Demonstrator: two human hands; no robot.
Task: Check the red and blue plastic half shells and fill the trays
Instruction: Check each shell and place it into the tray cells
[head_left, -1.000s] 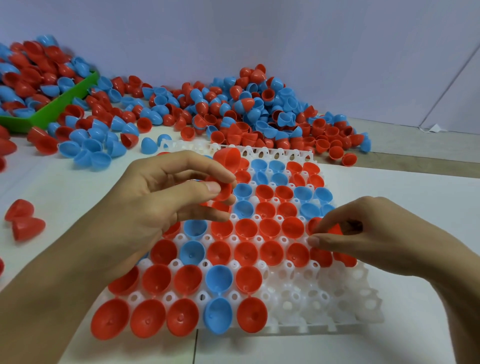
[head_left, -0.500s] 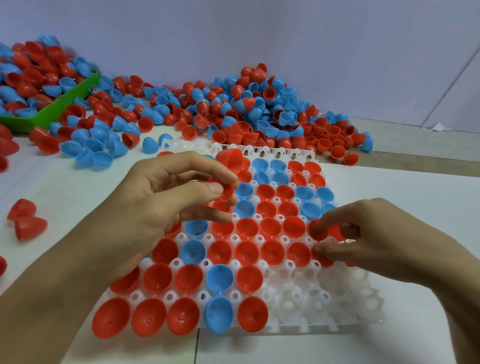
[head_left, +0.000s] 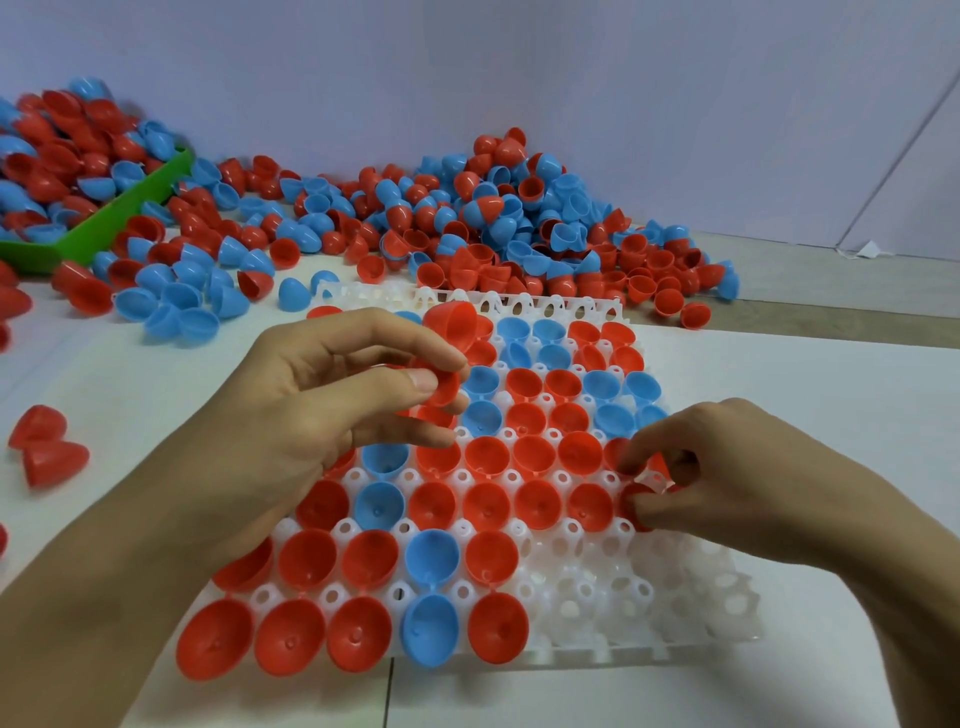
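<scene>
Head cam: our left hand (head_left: 311, 410) hovers over the white perforated plastic tray (head_left: 649, 592), thumb and fingers curled round a small stack of red plastic half shells (head_left: 451, 325), top one sticking up past the index finger, another pinched at the thumb tip. Our right hand (head_left: 727, 483) sits at the tray's right side, thumb & fingertips pinching a red half shell (head_left: 635, 506) down at a pocket in the 3rd row from the near edge (how well it's seated, can't tell, fingers cover it). Tray is mostly filled w/ red and blue shells, open sides up; the near-right pockets are bare. Behind the tray lies a big loose pile of red and blue half shells (head_left: 498, 223) against the wall. Far left, a green plastic bin (head_left: 104, 228) heaped w/ more. Two red shells (head_left: 47, 447) lie apart on the white table (head_left: 831, 395), well left of our left forearm.
</scene>
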